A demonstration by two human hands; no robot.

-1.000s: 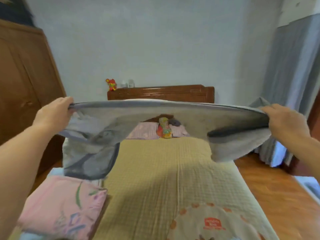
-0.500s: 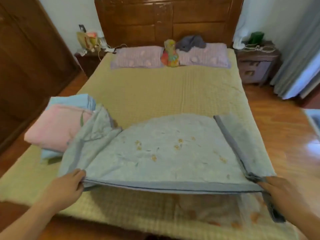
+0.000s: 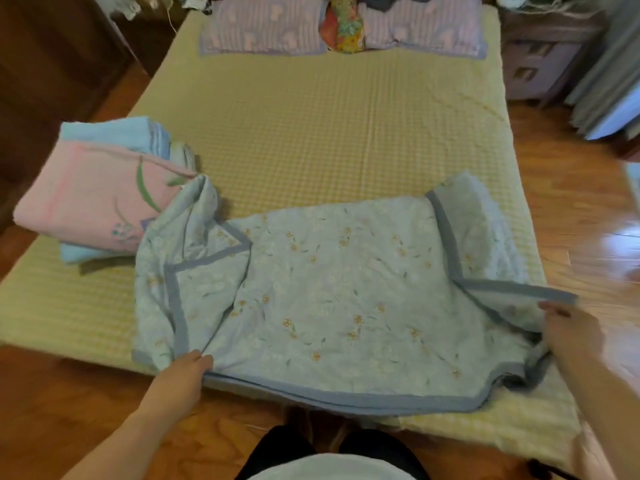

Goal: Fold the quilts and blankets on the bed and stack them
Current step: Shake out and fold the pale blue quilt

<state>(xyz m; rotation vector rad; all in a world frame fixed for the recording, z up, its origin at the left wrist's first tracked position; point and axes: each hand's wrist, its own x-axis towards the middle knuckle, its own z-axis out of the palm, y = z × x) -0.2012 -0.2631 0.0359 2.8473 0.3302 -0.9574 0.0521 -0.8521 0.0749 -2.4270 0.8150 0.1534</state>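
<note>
A pale blue quilt (image 3: 332, 299) with small orange flowers and a grey-blue border lies partly folded across the near end of the bed (image 3: 329, 133). My left hand (image 3: 183, 375) rests on its near left corner, fingers on the cloth. Over at the right, my right hand (image 3: 571, 330) pinches the folded right edge by its grey border. On the bed's left side, a folded pink blanket (image 3: 93, 199) sits on top of a folded light blue one (image 3: 114, 131); the quilt's rumpled left corner leans against them.
Two lilac pillows (image 3: 263, 26) and a colourful stuffed toy (image 3: 343, 29) lie at the head of the bed. A nightstand (image 3: 540, 53) and grey curtains (image 3: 609, 64) stand at the right. Wooden floor (image 3: 581, 202) surrounds the bed. A dark wardrobe (image 3: 45, 57) fills the left.
The quilt, held up in the air a second ago, has come down flat onto the bed. Both hands lowered with it and now sit at its near corners.
</note>
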